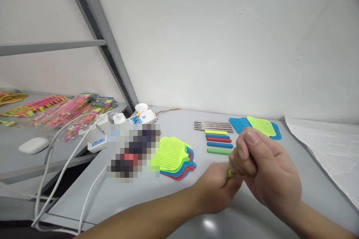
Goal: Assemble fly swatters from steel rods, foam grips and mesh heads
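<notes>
My left hand (214, 188) is closed around a yellow-green plastic handle (230, 173), of which only a small bit shows between the hands. Right against it, my right hand (272, 171) is curled into a fist with the thumb on top; whatever it grips is hidden. Just beyond the hands lie several loose plastic handles in yellow, blue, red and green (218, 151). Behind these is a row of thin metal rods (213, 126). A fanned stack of mesh fly swatter heads (171, 153), yellow-green on top, lies to the left. More blue and yellow-green swatter heads (262, 125) lie behind my right hand.
White power strips (147, 115) and looping white cables (66, 160) are at the left edge of the grey table (134, 205). A blurred-out patch (133, 153) covers something beside them. Bagged colourful goods (73, 110) lie farther left. White sheeting (325, 145) is at the right.
</notes>
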`<action>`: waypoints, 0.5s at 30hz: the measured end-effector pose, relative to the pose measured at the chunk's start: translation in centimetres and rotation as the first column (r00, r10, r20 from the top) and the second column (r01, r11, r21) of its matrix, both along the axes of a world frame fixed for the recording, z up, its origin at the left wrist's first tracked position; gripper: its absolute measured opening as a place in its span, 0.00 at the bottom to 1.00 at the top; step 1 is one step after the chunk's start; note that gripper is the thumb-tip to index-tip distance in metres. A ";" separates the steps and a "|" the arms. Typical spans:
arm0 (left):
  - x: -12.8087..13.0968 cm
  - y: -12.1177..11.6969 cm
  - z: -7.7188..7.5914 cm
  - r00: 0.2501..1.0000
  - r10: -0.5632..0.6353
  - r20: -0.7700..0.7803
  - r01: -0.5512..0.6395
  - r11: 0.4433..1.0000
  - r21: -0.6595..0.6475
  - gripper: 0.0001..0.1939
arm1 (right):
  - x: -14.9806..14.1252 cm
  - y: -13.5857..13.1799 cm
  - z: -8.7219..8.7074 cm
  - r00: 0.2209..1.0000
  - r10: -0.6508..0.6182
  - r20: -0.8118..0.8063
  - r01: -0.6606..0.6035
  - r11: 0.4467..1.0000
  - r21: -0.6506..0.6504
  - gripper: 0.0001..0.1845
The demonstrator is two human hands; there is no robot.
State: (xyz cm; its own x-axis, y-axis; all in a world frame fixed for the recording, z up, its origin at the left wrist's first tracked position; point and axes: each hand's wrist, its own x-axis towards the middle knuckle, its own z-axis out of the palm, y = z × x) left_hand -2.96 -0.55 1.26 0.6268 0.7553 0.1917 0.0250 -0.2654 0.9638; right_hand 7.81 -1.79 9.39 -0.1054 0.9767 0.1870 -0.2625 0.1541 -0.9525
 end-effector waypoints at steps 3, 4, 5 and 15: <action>-0.2 -0.1 0.2 0.999 0.029 0.026 -0.032 0.994 0.107 0.11 | -0.4 -0.4 0.2 1.000 0.025 -0.010 -0.024 1.000 0.013 0.21; -0.3 -0.2 0.4 0.999 0.040 0.020 -0.042 0.991 0.129 0.10 | -0.4 -0.5 0.2 1.000 0.029 -0.005 -0.029 0.999 0.019 0.20; -0.4 -0.3 0.5 0.999 0.045 0.015 -0.047 0.988 0.146 0.09 | -0.5 -0.6 0.2 1.000 0.028 0.002 -0.028 0.999 0.029 0.20; -0.8 -0.8 1.6 0.995 -0.001 0.097 -0.025 0.963 0.267 0.10 | -0.4 -1.7 -0.2 1.000 0.001 0.028 -0.004 0.994 0.111 0.19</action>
